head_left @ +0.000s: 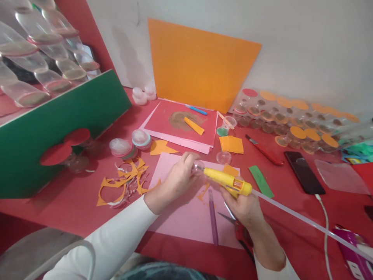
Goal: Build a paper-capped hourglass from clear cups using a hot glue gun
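Note:
My left hand (185,171) is closed round a small clear plastic cup (198,167), held above a pink sheet (175,217). In my right hand (240,204) is a yellow glue gun (221,177), with a long translucent glue stick (300,217) sticking out of its back. The gun's nozzle points left and meets the cup; whether it touches the cup I cannot tell. Below the hands a purple pen-like tool (213,217) lies on the pink sheet. Scissors (240,229) lie partly hidden under my right wrist.
Orange paper scraps (125,182) lie left of the sheet. Orange squares (231,144), a red cutter (265,149), a green strip (260,181) and a phone (304,172) lie right. Rows of joined clear cups (271,112) stand behind. A green board (72,132) borders the left.

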`<state>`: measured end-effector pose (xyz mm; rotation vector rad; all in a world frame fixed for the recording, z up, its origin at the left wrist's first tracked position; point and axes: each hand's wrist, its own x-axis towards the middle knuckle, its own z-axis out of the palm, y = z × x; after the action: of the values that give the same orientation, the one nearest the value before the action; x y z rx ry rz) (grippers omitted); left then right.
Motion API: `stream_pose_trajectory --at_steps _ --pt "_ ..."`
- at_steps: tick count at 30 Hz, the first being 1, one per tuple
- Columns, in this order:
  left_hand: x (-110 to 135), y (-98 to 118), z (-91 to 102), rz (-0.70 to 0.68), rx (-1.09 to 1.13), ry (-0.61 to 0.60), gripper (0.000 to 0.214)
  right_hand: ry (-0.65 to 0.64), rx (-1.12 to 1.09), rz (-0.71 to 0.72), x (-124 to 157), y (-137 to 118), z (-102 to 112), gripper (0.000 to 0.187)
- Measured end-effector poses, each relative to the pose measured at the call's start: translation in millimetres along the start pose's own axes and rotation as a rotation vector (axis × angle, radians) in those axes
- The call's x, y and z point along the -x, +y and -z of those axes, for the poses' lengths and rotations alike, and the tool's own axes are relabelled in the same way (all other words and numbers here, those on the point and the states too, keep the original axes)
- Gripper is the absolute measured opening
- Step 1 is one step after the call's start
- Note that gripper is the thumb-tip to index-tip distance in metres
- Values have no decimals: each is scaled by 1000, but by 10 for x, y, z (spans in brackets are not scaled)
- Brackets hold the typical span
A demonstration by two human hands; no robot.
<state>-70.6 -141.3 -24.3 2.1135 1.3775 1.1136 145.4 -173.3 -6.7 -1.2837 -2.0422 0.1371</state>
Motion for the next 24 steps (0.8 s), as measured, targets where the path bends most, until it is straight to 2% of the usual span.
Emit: stream_pose_trajectory --at_steps 8,18,24 --pt "25 53 -4 -26 -62 13 33 -46 15 -64 50 36 -22 45" --pt "31 76 -14 -95 -112 37 42 -43 33 -38 31 -13 -23 52" --pt "50 67 -35 -58 -126 21 46 -59 43 -32 21 -10 -20 55"
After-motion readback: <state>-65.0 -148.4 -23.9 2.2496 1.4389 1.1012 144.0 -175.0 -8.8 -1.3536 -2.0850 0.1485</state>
